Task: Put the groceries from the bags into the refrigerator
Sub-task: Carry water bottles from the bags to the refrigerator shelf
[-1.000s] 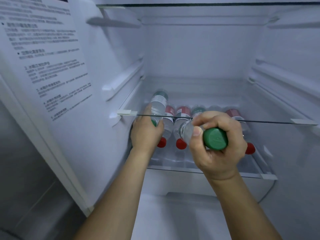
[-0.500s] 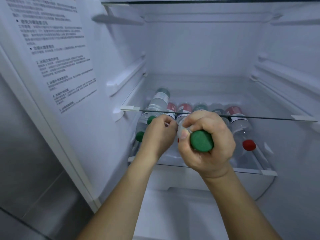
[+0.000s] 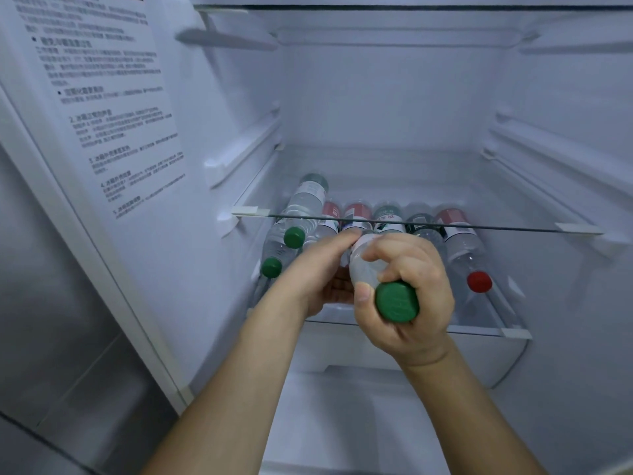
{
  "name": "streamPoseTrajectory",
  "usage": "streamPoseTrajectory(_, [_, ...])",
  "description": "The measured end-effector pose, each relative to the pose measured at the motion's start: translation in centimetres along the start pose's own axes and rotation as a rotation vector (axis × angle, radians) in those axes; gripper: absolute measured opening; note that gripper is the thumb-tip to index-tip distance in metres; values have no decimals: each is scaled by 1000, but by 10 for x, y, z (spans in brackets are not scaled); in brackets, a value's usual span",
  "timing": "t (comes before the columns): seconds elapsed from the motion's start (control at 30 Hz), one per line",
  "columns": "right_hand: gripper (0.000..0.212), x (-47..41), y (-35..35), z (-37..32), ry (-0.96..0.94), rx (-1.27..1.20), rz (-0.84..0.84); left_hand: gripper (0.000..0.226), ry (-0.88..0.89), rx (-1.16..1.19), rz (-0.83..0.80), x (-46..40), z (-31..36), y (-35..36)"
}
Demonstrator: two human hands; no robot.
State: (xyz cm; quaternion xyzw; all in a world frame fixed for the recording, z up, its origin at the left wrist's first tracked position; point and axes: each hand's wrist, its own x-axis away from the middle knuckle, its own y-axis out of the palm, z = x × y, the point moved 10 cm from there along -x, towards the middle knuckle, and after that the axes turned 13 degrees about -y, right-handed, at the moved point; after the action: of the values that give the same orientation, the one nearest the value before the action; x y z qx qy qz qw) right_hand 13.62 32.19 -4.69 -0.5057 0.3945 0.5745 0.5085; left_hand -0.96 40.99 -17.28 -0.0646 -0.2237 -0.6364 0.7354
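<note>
1. The green-capped water bottle (image 3: 383, 279) is held cap-outward just in front of the lower glass shelf (image 3: 479, 329), above the row of bottles (image 3: 387, 217) already lying there.
2. It looks full, so fairly heavy; its thin plastic wall is smooth and may dent or slip. The stiffer neck below the cap is the best hold.
3. The right hand (image 3: 407, 289) grasps that neck, fingers curled round, forearm reaching inward.
4. The left hand (image 3: 322, 269) cups the bottle's body from the left, fingers wrapped round it.

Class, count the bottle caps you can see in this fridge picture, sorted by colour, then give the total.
Green caps: 3
Red caps: 1
Total: 4 caps in view; others may be hidden.
</note>
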Motion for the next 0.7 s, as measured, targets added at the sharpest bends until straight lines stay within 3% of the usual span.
streamPoseTrajectory(0.2, [25,23,-3,2,64,81,-17,63,27,129,195,1,4,-20])
streamPoseTrajectory(0.47, [39,74,-2,27,368,212,-104,37,146,44,421,12,24,-47])
streamPoseTrajectory(0.7, [49,103,29,47,579,171,-303,12,228,-109,466,20,38,-52])
